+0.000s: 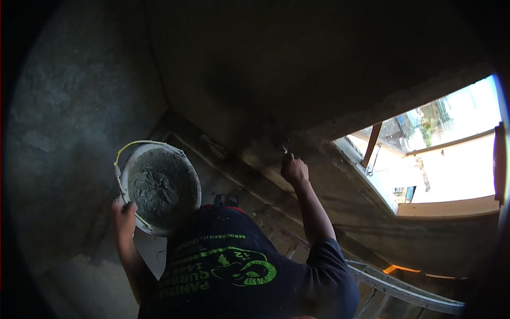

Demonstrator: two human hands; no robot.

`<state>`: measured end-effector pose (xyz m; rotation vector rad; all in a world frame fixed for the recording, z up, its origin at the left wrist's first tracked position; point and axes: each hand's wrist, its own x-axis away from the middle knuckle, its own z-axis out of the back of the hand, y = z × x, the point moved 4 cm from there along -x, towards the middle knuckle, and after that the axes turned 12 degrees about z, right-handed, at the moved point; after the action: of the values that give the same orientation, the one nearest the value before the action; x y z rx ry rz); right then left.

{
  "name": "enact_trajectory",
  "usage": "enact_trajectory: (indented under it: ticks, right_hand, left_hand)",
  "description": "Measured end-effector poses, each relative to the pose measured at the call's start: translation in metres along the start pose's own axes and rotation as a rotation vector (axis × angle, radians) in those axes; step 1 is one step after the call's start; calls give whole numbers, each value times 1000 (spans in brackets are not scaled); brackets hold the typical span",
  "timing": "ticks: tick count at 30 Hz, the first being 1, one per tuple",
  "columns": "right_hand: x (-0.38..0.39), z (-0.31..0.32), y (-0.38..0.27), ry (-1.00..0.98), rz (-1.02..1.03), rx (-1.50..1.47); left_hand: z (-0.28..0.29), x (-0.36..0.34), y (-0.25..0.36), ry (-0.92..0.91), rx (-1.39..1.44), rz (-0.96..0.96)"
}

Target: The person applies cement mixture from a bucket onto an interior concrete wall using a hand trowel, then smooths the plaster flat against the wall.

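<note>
My left hand (124, 217) is closed at the left side of a pale bucket (197, 183), on its yellowish wire handle (118, 173). Wet grey mortar (154, 191) lies inside, its surface lumpy and scooped. My right hand (295, 170) reaches forward, its fingers wrapped round the handle of a small trowel (286, 149). The trowel's blade is dark and hard to make out against the shadowed wall (255, 122). Whether the blade touches the wall, I cannot tell.
A bright window opening (451, 170) with a wooden frame is to the right. Another grey wall (69, 117) rises on the left, meeting the dark one in a corner. A pale curved rail (404, 290) runs at the lower right. A ledge (212, 151) follows the wall's foot.
</note>
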<state>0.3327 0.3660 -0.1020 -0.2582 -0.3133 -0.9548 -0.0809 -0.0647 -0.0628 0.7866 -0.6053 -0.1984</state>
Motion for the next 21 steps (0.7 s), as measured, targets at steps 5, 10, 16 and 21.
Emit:
enact_trajectory:
  ticks: [5, 10, 16, 21]
  right_hand:
    - [1, 62, -3, 667, 291, -10]
    - [-19, 136, -30, 615, 98, 84]
    - [-3, -1, 14, 244, -14, 28]
    - [10, 49, -3, 450, 147, 29]
  left_hand:
    - [-2, -2, 11, 25, -46, -32]
    - [-2, -11, 5, -33, -18, 1]
    - [-2, -9, 1, -22, 33, -47]
    - [1, -10, -2, -31, 17, -21]
